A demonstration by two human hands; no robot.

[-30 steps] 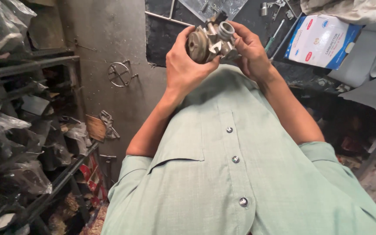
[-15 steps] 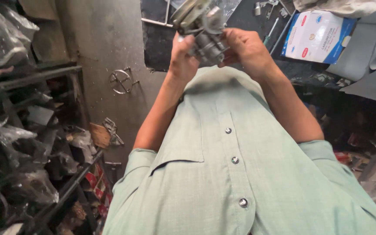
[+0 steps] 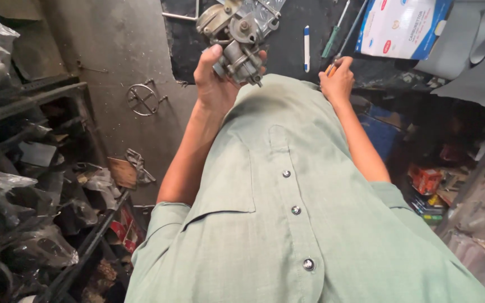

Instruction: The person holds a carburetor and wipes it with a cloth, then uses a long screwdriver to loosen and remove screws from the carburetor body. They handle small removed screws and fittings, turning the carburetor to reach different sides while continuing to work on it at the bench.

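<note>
In the head view, the left hand (image 3: 215, 84) sits at the upper middle of the frame, its fingers wrapped around a grey metal carburetor (image 3: 237, 39) and holding it up above the dark table (image 3: 287, 50). The carburetor's top runs off the upper edge of the frame, and the thumb presses against its lower body.

To the right of it, the right hand (image 3: 338, 81) rests at the near edge of the table, curled narrow around the orange handle of a screwdriver (image 3: 343, 39) whose shaft slants up toward the top of the frame. Whether the grip is firm, I cannot tell.

Between the two hands a white and blue pen (image 3: 306, 47) lies on the table, and just right of it a green-handled screwdriver (image 3: 332, 39). A white and blue box (image 3: 399, 28) fills the upper right. The person's pale green buttoned shirt (image 3: 287, 213) covers the lower middle. Metal shelves (image 3: 35, 168) with plastic-wrapped parts stand along the left side.
</note>
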